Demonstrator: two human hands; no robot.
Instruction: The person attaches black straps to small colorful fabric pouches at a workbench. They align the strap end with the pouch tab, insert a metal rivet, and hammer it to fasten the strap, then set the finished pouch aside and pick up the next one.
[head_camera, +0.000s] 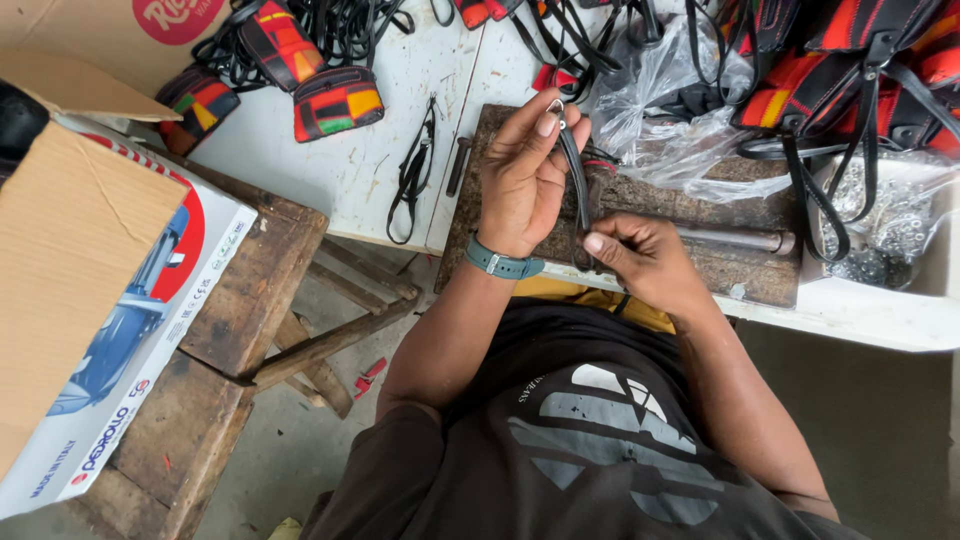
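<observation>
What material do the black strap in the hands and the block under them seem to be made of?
The black strap: probably leather or imitation leather, thin, flexible and matte, with a small shiny metal ring on top. The block: apparently old wood, dark, rough and pitted, with a grey metal rod lying on it.

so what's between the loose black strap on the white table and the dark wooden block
In the head view, a dark metal punch lies on the white table, between the loose black strap and the dark wooden block. Bare tabletop surrounds it.

Soft, even daylight, sharp focus throughout, mild glare on the clear plastic bag (665, 110), and slight wide-angle bending at the edges.
</observation>
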